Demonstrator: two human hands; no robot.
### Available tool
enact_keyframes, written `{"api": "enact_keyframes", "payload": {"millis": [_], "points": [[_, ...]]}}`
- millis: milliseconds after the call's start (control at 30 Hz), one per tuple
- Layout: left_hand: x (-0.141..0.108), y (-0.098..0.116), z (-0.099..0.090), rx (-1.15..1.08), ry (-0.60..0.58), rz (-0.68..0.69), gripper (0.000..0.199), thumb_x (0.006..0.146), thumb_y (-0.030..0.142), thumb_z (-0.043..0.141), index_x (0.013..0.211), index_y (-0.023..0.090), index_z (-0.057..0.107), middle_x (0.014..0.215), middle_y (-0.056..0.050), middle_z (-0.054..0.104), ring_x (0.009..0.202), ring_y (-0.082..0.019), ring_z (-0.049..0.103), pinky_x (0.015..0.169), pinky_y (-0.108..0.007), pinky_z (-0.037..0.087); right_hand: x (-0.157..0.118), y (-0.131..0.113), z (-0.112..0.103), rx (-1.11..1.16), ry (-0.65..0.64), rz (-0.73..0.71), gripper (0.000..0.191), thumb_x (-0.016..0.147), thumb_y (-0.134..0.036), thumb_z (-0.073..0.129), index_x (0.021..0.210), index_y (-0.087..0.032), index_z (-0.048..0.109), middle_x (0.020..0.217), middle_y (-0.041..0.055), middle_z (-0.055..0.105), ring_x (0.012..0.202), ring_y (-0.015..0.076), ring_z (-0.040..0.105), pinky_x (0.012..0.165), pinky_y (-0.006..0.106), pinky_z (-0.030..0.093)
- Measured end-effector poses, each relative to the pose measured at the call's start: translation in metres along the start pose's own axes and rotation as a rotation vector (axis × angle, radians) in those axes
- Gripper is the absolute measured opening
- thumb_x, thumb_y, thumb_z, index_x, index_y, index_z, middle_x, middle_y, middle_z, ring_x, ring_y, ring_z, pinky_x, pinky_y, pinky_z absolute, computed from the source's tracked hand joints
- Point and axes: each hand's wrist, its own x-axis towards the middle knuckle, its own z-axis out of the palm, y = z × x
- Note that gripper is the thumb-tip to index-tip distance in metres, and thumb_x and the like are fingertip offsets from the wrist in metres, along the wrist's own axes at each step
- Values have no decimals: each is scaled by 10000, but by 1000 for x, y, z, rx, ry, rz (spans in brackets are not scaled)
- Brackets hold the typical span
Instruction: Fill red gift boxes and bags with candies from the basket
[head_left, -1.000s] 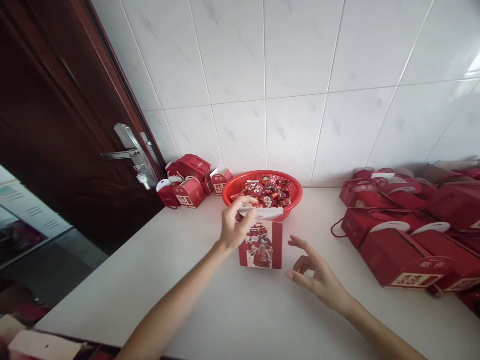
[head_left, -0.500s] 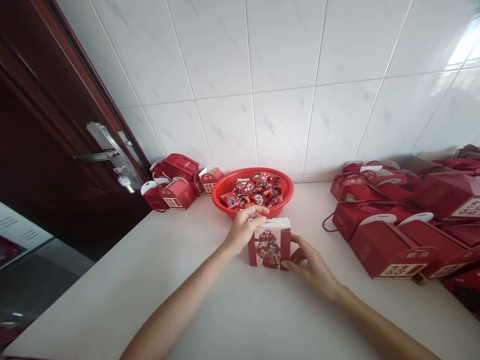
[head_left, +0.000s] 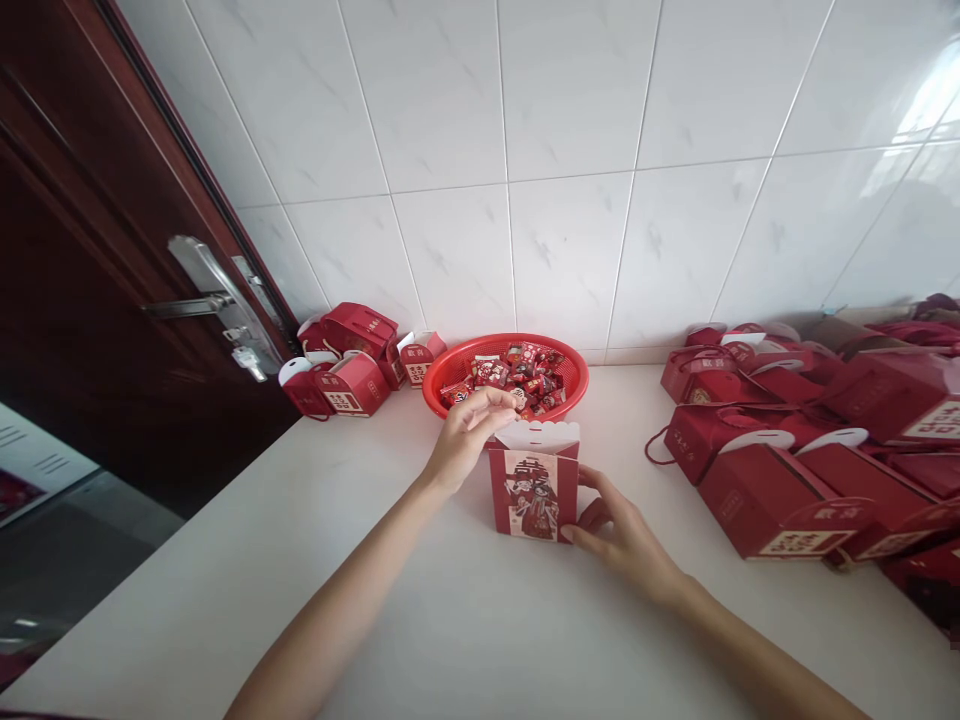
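Note:
A red candy box with two printed figures on its front stands upright on the white tabletop. Its scalloped white top flap stands up and leans back. My right hand grips the box's right side, thumb at the lower front corner and fingers behind. Just left of the box's top edge is my left hand, thumb and fingers a little apart, with nothing visible between them. Beyond it sits a red plastic basket with many wrapped candies, partly hidden by that hand and the box.
Several folded red boxes stand at the back left. Many more red boxes with cord handles crowd the right side. A tiled wall closes off the back, and a dark door with keys in its lock is at left.
My left hand has drawn back leftward from the top of the box. The box's top flap now shows more fully, and the box has tilted or shifted slightly. My right hand keeps its grip.

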Motion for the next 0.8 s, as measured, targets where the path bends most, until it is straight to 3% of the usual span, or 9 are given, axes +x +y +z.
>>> {"api": "enact_keyframes", "payload": {"millis": [133, 333, 467, 600, 633, 700, 733, 800], "points": [[0, 4, -7, 115, -60, 74, 236, 795, 400, 671, 693, 193, 721, 1026, -89, 736, 1078, -277, 643, 946, -397, 494, -1, 0, 1, 5, 6, -13, 606, 826, -377, 657, 1363, -236, 416, 1339, 112, 615, 786, 180, 691, 740, 371, 580], [0, 0, -7, 180, -148, 91, 227, 836, 398, 666, 820, 202, 780, 1023, -92, 740, 1044, -261, 660, 891, -363, 521, -2, -2, 0, 13, 0, -10, 628, 826, -378, 665, 1372, -209, 406, 1280, 121, 644, 773, 179, 681, 737, 371, 570], [2, 1, -8, 179, -26, 186, 270, 874, 416, 641, 758, 187, 724, 942, -75, 727, 972, -228, 658, 851, -319, 515, -2, -1, -1, -3, 11, 10, 640, 814, -367, 675, 1370, -203, 404, 1127, 90, 695, 759, 193, 674, 728, 375, 557], [-6, 11, -8, 204, 147, 300, 497, 954, 464, 549, 539, 195, 500, 537, 7, 510, 554, -125, 514, 591, -259, 450, -1, -2, -1, -16, 21, 28, 642, 798, -359, 679, 1361, -204, 413, 1067, 72, 695, 753, 195, 671, 713, 366, 550], [-11, 15, -7, 198, 128, 296, 490, 972, 473, 521, 567, 197, 508, 483, 29, 446, 477, -108, 454, 524, -249, 414, -1, -1, -1, -16, 21, 29, 644, 797, -359, 681, 1361, -200, 415, 1066, 73, 693, 749, 192, 671, 710, 362, 550], [-23, 23, 0, 170, -32, 239, 357, 996, 460, 486, 800, 199, 632, 480, 54, 459, 399, -92, 426, 445, -230, 377, 0, 0, -1, -11, 14, 28, 666, 792, -363, 692, 1370, -191, 408, 1076, 78, 689, 733, 183, 668, 689, 349, 546], [-30, 28, 5, 158, -163, 198, 279, 999, 436, 491, 1015, 210, 654, 543, 50, 539, 395, -91, 467, 439, -224, 397, 1, 2, -1, -7, 8, 23, 677, 793, -366, 699, 1375, -188, 403, 1072, 78, 690, 719, 179, 664, 671, 342, 543], [-43, 36, 17, 179, -441, 165, 340, 991, 367, 517, 1307, 251, 570, 852, -18, 704, 534, -112, 625, 547, -239, 510, 2, 6, -2, -12, 0, -19, 687, 797, -370, 711, 1385, -198, 402, 1072, 76, 692, 701, 174, 659, 636, 326, 533]]}}
